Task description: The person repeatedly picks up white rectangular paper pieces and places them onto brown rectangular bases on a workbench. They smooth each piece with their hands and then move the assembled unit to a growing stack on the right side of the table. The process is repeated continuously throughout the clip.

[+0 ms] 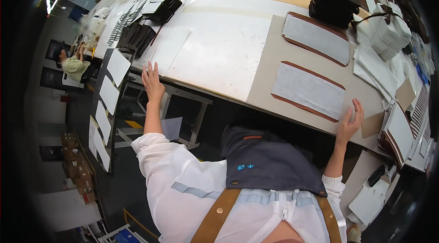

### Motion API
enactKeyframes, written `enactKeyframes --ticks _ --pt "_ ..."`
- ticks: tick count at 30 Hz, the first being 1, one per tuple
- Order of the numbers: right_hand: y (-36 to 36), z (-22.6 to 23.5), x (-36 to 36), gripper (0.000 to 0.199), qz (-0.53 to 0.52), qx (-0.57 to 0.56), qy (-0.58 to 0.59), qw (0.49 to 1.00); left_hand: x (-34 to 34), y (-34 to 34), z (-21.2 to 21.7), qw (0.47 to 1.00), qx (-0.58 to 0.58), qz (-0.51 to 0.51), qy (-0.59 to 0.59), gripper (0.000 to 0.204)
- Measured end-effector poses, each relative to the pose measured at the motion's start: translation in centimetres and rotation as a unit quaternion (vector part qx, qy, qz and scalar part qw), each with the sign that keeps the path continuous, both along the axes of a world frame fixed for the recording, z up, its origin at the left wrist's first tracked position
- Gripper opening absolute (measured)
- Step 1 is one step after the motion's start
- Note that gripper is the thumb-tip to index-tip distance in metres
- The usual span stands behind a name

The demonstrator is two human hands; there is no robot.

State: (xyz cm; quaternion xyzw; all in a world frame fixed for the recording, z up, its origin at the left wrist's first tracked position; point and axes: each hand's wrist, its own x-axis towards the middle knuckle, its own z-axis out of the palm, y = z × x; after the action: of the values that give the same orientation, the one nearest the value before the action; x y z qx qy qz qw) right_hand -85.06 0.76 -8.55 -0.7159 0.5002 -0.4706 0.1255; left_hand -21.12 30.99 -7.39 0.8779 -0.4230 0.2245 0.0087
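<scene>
Right grip (350,123) released, fingers slightly bent, just beside the near panel (311,90): flat, pale grey face, bowed brown long edges, lying on a smooth beige board (265,67). Left grip (153,85) also released, fingers spread at the table's (219,46) front edge; contact unclear. Far panel (315,37), similar shape, a strip of board between. Scuffed white surface runs leftward to dark stacked pieces (136,37); black stack (333,5) behind far panel.
</scene>
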Motion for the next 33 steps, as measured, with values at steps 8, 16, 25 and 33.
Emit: enactKeyframes --ticks 8,16,25,33 --pt "0.8 1.3 1.5 0.038 0.061 -0.048 0.110 0.991 -0.1 0.3 -0.3 0.995 -0.017 -0.095 -0.026 0.071" --pt "0.8 1.1 1.1 0.040 0.058 -0.021 0.086 0.994 0.3 0.3 1.9 0.989 -0.095 -0.107 0.030 0.043" --pt "0.7 2.0 2.6 0.058 0.172 0.054 0.237 0.955 0.7 -4.9 10.6 0.970 -0.207 -0.093 -0.082 0.024" --pt "0.5 3.9 3.5 0.050 0.182 0.002 0.111 0.977 -12.7 -11.7 19.4 0.903 -0.341 -0.244 0.091 0.021"
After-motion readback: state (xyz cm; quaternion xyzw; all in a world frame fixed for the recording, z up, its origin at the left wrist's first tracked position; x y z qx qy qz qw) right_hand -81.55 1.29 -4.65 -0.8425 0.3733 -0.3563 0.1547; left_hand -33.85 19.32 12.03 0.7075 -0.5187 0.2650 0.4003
